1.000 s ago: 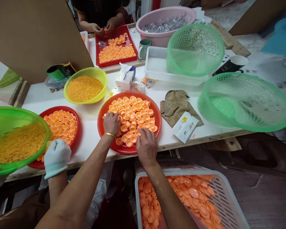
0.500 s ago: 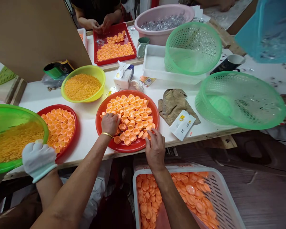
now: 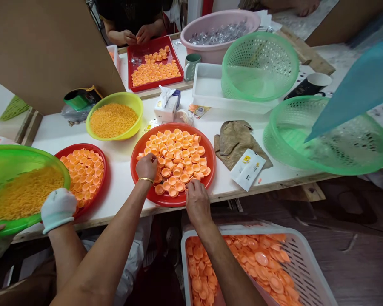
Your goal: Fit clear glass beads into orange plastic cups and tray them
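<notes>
A round red tray [image 3: 169, 201] in front of me holds many small orange plastic cups [image 3: 178, 152] with flared rims. My left hand [image 3: 147, 166], with a gold bangle at the wrist, is over the tray's left side. Its thumb and forefinger are pinched together; whatever lies between them is too small to make out. At the near right rim is my right hand [image 3: 198, 202], fingers curled together beside the nearest cups. Its fingertips hide what they may hold.
A co-worker's white-gloved hand [image 3: 59, 207] is beside a green basin [image 3: 51, 158] at left. A cloth [image 3: 234, 138] and a white packet [image 3: 248, 169] lie right of the tray. Below stands a white crate [image 3: 315, 267] of orange discs. A blue scoop-like container [image 3: 357, 87] hangs over a green basket [image 3: 341, 168].
My right hand moved out to the right with fingers spread, then came back left and curled. My left fingers drew up into a pinch. The blue container swung in over the green basket.
</notes>
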`<state>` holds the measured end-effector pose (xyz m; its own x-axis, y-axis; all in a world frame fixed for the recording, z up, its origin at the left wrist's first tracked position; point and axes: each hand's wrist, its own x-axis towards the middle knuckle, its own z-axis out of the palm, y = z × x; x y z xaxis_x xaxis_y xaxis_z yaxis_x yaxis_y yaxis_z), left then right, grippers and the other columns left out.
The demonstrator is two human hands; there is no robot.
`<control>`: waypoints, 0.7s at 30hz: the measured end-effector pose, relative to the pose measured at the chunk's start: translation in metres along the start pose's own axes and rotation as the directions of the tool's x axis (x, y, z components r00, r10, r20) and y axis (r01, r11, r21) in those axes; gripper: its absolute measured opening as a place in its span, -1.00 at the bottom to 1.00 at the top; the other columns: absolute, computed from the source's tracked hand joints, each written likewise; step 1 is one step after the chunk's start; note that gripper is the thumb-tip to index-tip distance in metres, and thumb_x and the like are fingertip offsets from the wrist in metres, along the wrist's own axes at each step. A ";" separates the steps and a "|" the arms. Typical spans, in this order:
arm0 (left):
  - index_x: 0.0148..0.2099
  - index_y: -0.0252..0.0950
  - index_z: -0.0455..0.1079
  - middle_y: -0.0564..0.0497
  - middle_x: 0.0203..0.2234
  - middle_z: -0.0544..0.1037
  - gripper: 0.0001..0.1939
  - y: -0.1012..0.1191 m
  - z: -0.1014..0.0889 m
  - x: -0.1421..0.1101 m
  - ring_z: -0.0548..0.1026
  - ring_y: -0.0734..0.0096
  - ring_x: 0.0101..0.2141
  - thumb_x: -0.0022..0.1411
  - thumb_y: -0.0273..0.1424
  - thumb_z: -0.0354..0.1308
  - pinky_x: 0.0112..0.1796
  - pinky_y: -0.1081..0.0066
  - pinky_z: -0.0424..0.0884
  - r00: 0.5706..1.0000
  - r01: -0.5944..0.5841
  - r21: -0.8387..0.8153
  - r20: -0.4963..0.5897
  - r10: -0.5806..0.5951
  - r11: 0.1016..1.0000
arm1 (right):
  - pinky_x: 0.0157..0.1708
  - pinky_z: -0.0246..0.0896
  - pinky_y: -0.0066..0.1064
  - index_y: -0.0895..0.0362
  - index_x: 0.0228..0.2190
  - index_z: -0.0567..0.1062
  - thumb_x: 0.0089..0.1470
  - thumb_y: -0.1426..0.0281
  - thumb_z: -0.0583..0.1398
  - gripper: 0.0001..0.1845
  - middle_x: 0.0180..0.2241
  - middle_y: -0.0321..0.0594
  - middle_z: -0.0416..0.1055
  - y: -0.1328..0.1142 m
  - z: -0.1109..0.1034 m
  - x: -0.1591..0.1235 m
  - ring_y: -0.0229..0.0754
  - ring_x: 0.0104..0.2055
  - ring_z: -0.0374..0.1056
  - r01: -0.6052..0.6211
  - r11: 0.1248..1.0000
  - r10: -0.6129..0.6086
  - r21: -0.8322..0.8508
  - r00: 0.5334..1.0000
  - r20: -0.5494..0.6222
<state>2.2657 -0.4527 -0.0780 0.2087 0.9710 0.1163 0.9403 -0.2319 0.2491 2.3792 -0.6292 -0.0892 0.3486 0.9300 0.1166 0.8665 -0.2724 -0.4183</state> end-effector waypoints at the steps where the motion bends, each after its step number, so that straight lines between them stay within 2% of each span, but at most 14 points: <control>1: -0.28 -0.23 0.46 -0.08 -0.41 0.55 -0.85 0.000 0.001 0.000 0.45 0.19 -0.36 0.15 -0.39 0.06 -0.42 0.33 0.24 1.000 -0.006 0.002 -0.005 0.006 1.000 | -0.18 0.20 -0.32 0.19 -0.28 0.44 0.12 0.59 0.08 -0.83 -0.20 -0.06 0.37 0.000 0.001 0.002 -0.10 -0.20 0.24 -0.015 1.000 0.015 -0.008 1.000 0.000; 5: -0.25 -0.26 0.44 -0.16 -0.32 0.50 -0.84 0.001 -0.002 -0.003 0.42 0.11 -0.22 0.18 -0.44 0.03 -0.28 0.27 0.28 0.998 -0.053 -0.010 -0.020 0.053 0.999 | -0.18 0.20 -0.33 0.19 -0.32 0.45 0.12 0.55 0.13 -0.90 -0.20 -0.08 0.39 0.005 0.005 -0.002 -0.10 -0.18 0.26 -0.006 1.000 0.006 -0.003 1.000 -0.003; 8: -0.16 -0.28 0.43 -0.14 -0.30 0.47 -0.79 0.005 -0.007 -0.010 0.41 0.17 -0.20 0.25 -0.41 -0.02 -0.19 0.27 0.30 0.994 -0.111 -0.071 -0.021 0.110 0.991 | -0.15 0.17 -0.31 0.18 -0.28 0.47 0.13 0.48 0.15 -0.90 -0.10 -0.08 0.39 0.008 0.005 -0.010 -0.08 -0.12 0.26 0.027 1.000 -0.027 0.005 0.999 -0.046; 11: -0.10 -0.22 0.44 -0.06 -0.30 0.46 -0.78 0.014 -0.008 -0.020 0.41 0.25 -0.21 0.23 -0.34 0.07 -0.16 0.32 0.32 0.972 -0.223 -0.160 0.035 0.231 0.962 | -0.15 0.14 -0.28 0.14 -0.23 0.49 0.14 0.45 0.15 -0.85 -0.07 -0.10 0.40 0.006 0.000 -0.008 -0.07 -0.11 0.25 0.013 1.000 -0.013 0.005 0.997 -0.081; 14: -0.14 -0.18 0.47 -0.06 -0.29 0.45 -0.80 0.024 -0.002 -0.026 0.39 0.20 -0.17 0.15 -0.38 0.16 -0.14 0.29 0.32 0.948 -0.281 -0.233 0.085 0.307 0.931 | -0.10 0.09 -0.25 0.12 -0.15 0.46 0.15 0.40 0.15 -0.78 -0.04 -0.09 0.38 -0.003 -0.008 0.011 -0.06 -0.05 0.23 0.000 0.999 0.004 0.038 0.994 -0.110; 17: -0.26 -0.19 0.49 -0.07 -0.32 0.44 -0.86 0.031 0.004 -0.029 0.38 0.17 -0.16 0.09 -0.47 0.18 -0.13 0.26 0.32 0.947 -0.259 -0.313 0.102 0.304 0.914 | -0.06 0.02 -0.18 0.12 -0.04 0.40 0.14 0.38 0.15 -0.67 0.02 -0.06 0.35 -0.010 -0.012 0.041 -0.01 0.04 0.15 0.011 1.000 -0.010 0.016 0.997 -0.075; 21: -0.32 -0.20 0.47 -0.01 -0.37 0.46 -0.90 0.031 0.005 -0.031 0.42 0.28 -0.28 0.06 -0.47 0.18 -0.18 0.29 0.35 0.979 -0.130 -0.463 0.082 0.189 0.877 | -0.10 -0.02 -0.17 0.13 -0.13 0.44 0.15 0.44 0.11 -0.77 -0.18 -0.08 0.44 -0.011 -0.008 0.071 -0.01 -0.05 0.16 0.032 0.999 -0.032 -0.014 0.999 0.009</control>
<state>2.2894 -0.4900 -0.0792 0.4036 0.9113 0.0819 0.6726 -0.3561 0.6487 2.3973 -0.5625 -0.0692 0.3173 0.9404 0.1224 0.8825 -0.2456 -0.4012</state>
